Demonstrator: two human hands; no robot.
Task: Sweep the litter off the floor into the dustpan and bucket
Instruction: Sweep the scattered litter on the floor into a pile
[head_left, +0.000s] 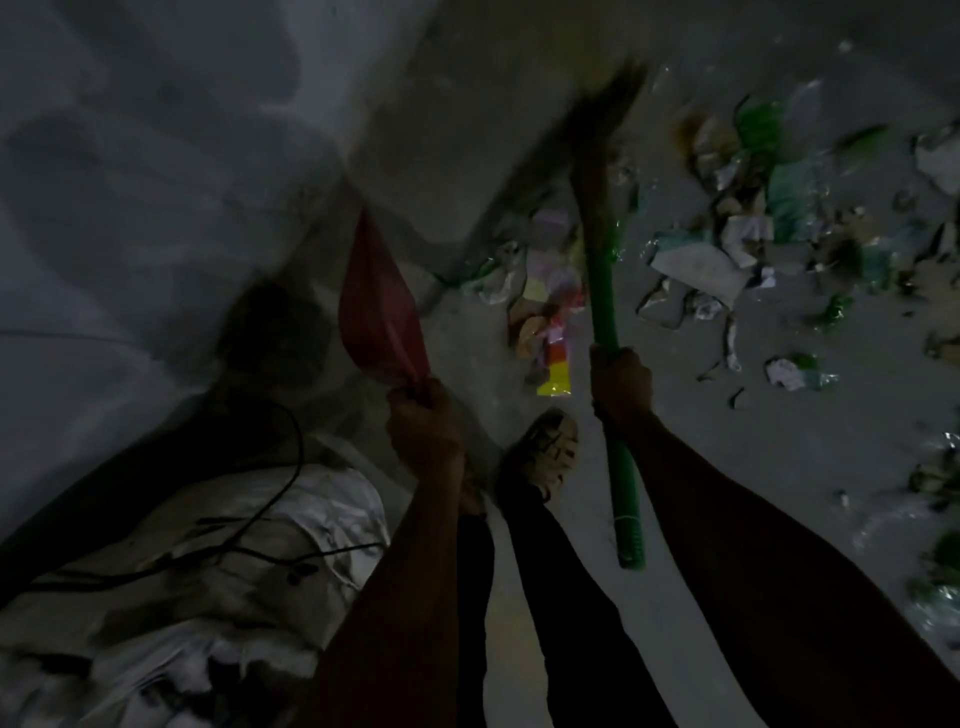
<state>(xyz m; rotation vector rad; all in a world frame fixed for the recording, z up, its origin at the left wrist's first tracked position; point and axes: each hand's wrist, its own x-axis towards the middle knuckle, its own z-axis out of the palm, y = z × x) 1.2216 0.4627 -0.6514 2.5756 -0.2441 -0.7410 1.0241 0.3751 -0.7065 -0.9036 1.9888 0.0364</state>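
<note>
The scene is dim. My left hand (422, 422) grips the handle of a red dustpan (375, 306), which is lifted and tilted with its scoop pointing away toward the wall. My right hand (621, 385) is closed around the green handle of a broom (602, 291); its brown bristles are blurred at the top, near the wall corner. Litter (701, 265) of paper, green plastic and wrappers lies scattered over the grey floor to the right. A colourful pile with a yellow wrapper (554, 385) lies between dustpan and broom. No bucket is visible.
A grey wall (156, 156) fills the left and meets a corner near the top centre. White sacks (234, 561) with black cables over them lie at lower left. My shoe (545, 452) and dark trouser legs stand on the floor in the middle.
</note>
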